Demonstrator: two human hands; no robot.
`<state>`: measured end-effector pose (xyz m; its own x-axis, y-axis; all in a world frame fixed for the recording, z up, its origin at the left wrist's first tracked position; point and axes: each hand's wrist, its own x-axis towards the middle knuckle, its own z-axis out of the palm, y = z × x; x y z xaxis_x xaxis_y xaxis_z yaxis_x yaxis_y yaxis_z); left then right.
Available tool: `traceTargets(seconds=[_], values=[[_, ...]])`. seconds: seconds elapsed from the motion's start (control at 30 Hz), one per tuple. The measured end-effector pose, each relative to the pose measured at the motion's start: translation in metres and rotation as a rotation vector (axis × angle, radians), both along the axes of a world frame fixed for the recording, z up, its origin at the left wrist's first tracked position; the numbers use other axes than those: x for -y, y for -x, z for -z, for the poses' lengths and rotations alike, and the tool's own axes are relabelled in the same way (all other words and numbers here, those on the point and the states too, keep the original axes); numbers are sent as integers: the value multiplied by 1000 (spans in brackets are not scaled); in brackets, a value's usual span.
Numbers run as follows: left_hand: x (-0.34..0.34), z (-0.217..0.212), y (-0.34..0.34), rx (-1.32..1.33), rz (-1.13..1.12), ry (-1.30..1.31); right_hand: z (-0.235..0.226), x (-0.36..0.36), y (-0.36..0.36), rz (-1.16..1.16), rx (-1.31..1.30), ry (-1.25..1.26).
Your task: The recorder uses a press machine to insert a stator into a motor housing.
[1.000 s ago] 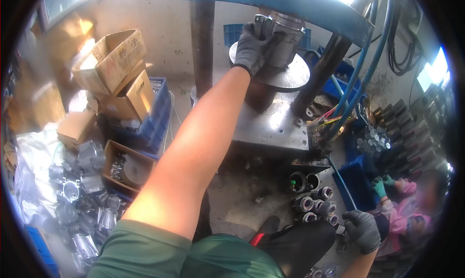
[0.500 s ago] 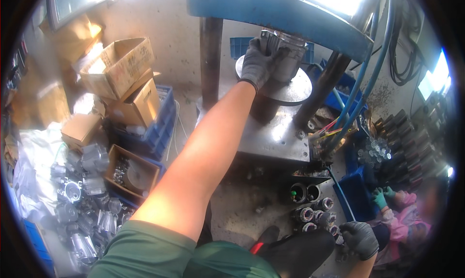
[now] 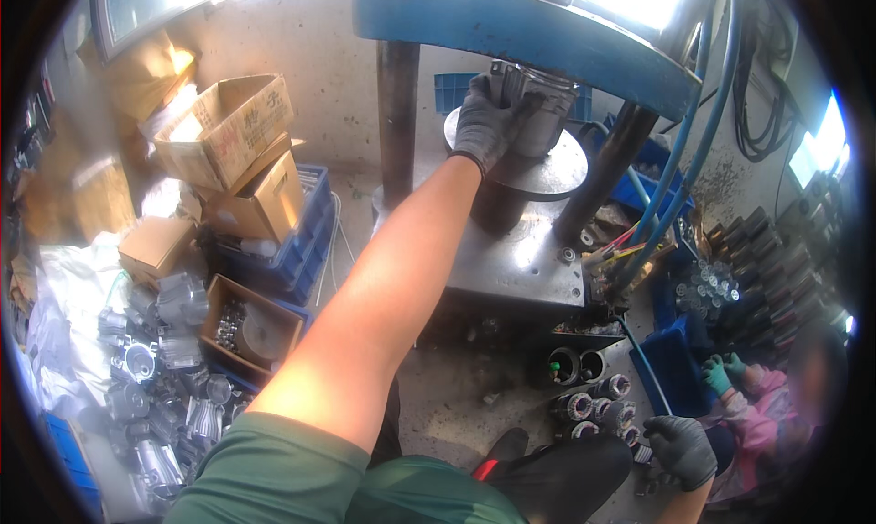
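My left hand (image 3: 485, 122), in a grey glove, reaches far forward with its fingers wrapped round the side of a ribbed silver metal housing (image 3: 545, 127). The housing stands upright on a round metal plate (image 3: 561, 175), directly beneath the blue crossbeam (image 3: 520, 22) of a press, and its top is partly hidden by the beam. At the lower right, my right hand (image 3: 683, 451), gloved in grey too, is closed at the end of a thin pale-blue rod (image 3: 650, 364) that slopes down from the press's side.
Dark press columns (image 3: 398, 122) flank the plate. Blue hoses (image 3: 689, 159) hang at right. Cartons (image 3: 224, 131), a blue crate (image 3: 306, 250) and piled metal castings (image 3: 173, 414) fill the left. Wound stators (image 3: 602, 401) lie on the floor, near a co-worker's green-gloved hands (image 3: 721, 373).
The crossbeam appears slightly lower over the housing, while the view has shifted a little. My left hand keeps its place on the housing; my right hand has moved slightly to the right.
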<state>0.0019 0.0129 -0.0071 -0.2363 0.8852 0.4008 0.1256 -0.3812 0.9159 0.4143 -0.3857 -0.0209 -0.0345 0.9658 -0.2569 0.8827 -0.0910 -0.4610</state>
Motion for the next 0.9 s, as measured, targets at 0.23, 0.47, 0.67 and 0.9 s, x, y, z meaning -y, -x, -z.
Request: traceTargets(seconds=[0.23, 0.47, 0.67, 0.9], values=[[1, 0, 1, 41, 21, -24, 0, 1, -3, -46, -4, -89], [1, 0, -1, 41, 16, -19, 0, 1, 2, 99, -121, -158], [1, 1, -1, 59, 25, -50, 6, 0, 2, 60, -89, -304], [12, -9, -5, 5, -22, 18, -12, -48, -5, 57, 200, -885]])
